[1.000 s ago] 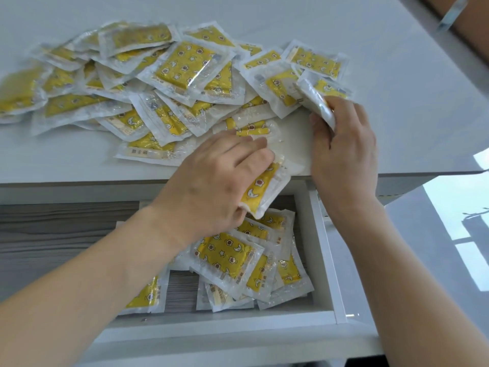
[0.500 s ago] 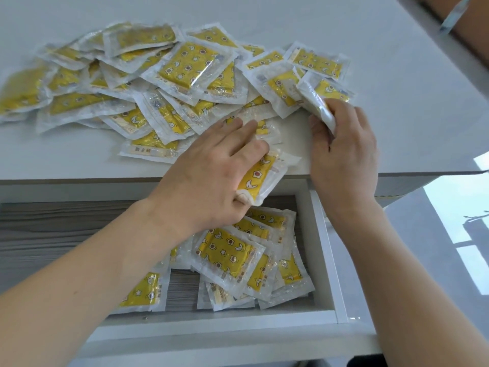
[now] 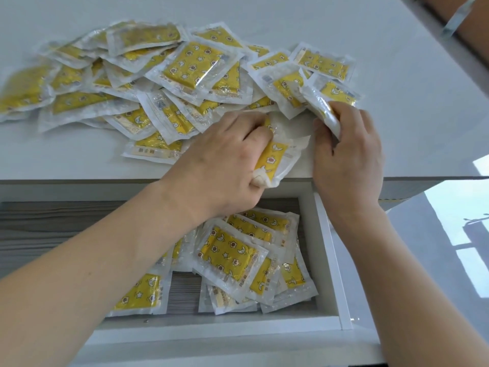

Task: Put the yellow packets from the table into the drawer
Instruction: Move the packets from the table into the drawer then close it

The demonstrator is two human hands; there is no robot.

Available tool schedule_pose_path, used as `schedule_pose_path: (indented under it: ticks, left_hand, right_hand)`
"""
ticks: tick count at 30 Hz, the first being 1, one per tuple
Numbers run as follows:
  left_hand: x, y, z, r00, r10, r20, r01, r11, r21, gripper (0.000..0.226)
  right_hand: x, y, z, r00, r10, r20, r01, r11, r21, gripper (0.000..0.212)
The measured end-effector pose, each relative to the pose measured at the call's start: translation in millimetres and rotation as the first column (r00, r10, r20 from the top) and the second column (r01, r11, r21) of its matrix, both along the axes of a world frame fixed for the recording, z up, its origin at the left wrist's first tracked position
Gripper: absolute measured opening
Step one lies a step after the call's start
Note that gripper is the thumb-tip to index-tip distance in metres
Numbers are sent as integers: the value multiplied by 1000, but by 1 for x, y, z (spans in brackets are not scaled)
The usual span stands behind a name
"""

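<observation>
Several yellow packets in clear wrappers lie in a heap across the white table. My left hand sits at the table's front edge, fingers curled around one yellow packet that hangs partly over the edge. My right hand is on the table to the right, gripping another packet at the heap's right end. Below the edge, the open drawer holds several packets piled toward its right side.
The drawer's grey wood-grain bottom shows on the left. Its white front rail runs below my forearms. Glossy floor lies right of the drawer. Another person's arm shows at the top right corner.
My left hand's fingers have curled shut around the packet at the table edge, bunching it up. My right hand has kept its grip on its packet and barely moved.
</observation>
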State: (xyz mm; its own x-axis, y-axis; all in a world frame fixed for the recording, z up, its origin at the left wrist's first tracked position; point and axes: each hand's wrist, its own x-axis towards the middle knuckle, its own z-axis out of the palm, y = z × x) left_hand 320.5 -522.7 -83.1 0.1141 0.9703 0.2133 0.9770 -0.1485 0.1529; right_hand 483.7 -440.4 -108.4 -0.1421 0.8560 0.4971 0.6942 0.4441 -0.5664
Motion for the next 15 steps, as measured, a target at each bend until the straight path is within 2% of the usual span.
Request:
schedule_pose_path:
  ticks: [3,9,12,15]
  left_hand:
    - [0,-4,-5,999,24,27,-24,1000,-18,67]
    - [-11,-21,-5,996,-82,-25,83,995,47,65]
    - [-8,-22,-9,998,-25,-63,29,997,67,73]
    - [-3,-17,-11,997,42,-71,-40,999,18,86]
  right_hand:
    - [0,0,0,1000,2,-2,-2,1000,2,32]
    - [0,0,0,1000,0,-14,0,1000,2,31]
    - [0,0,1,1000,0,-13,0,1000,0,30]
    - [1,-2,2,1000,12,-14,-12,1000,-8,29]
